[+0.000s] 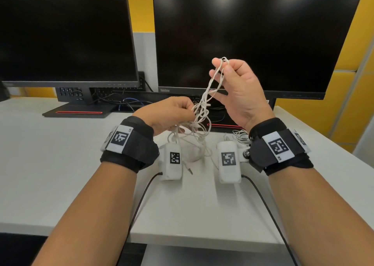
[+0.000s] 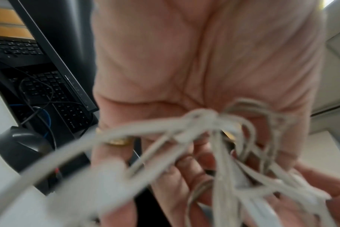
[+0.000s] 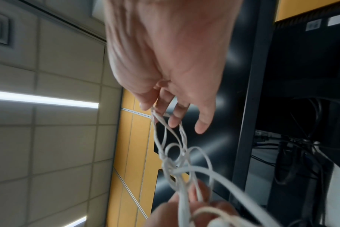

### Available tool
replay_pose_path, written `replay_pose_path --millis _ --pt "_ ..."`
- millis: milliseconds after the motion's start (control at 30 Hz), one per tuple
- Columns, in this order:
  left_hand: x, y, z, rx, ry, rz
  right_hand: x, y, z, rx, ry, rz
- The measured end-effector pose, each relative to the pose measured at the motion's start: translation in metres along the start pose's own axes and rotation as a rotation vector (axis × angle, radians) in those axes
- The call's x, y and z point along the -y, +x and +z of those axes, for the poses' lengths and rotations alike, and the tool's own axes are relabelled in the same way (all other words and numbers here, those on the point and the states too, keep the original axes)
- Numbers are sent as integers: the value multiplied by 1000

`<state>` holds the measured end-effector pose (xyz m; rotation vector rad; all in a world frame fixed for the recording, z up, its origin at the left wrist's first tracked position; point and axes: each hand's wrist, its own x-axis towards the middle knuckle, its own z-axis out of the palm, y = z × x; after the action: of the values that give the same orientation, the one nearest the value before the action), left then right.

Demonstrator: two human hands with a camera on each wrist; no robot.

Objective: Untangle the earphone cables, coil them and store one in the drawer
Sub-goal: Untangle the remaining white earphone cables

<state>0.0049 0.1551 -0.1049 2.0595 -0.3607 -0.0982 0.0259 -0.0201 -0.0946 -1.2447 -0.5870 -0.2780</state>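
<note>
The tangled earphone cables (image 1: 202, 107) hang in the air above the desk (image 1: 60, 154), their long axis running steeply from the left hand (image 1: 170, 114), which grips the knotted lower bunch with curled fingers, up to the right hand (image 1: 238, 87), which pinches the top loop between thumb and forefinger, its other fingers spread. The knot sits just beside the left hand, so the coming pull likely turns on drawing the hands apart along that line. A second cable bundle (image 1: 239, 135) lies on the desk below the right wrist, and loose strands with a jack plug (image 1: 190, 171) trail onto the desk beneath the knot, where they could snag; two monitors (image 1: 253, 39) stand behind.
</note>
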Motion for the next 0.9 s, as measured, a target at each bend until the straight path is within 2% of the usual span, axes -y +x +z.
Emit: replay_pose_path --millis 67,167,367,467,567,633,800,900 --pt "-1 0 -1 -16 -77 -28 -2 2 0 -69 -3 -31" --pt "-1 1 -3 -101 -60 -52 -3 3 -2 -120 -4 -24" --pt "4 7 -2 -407 -222 60 -13 4 -5 -181 -443 186" --pt "7 10 -3 -493 -264 71 -13 3 -3 -150 -527 137" --pt "7 10 -2 -463 -321 89 -9 -2 2 50 -492 149" --pt "4 7 -1 -406 -324 106 -9 -5 4 137 -547 159" --pt "0 3 2 -258 -165 70 -10 -3 0 60 -510 139" --pt "-1 4 2 -281 -95 32 -12 -2 0 52 -413 151"
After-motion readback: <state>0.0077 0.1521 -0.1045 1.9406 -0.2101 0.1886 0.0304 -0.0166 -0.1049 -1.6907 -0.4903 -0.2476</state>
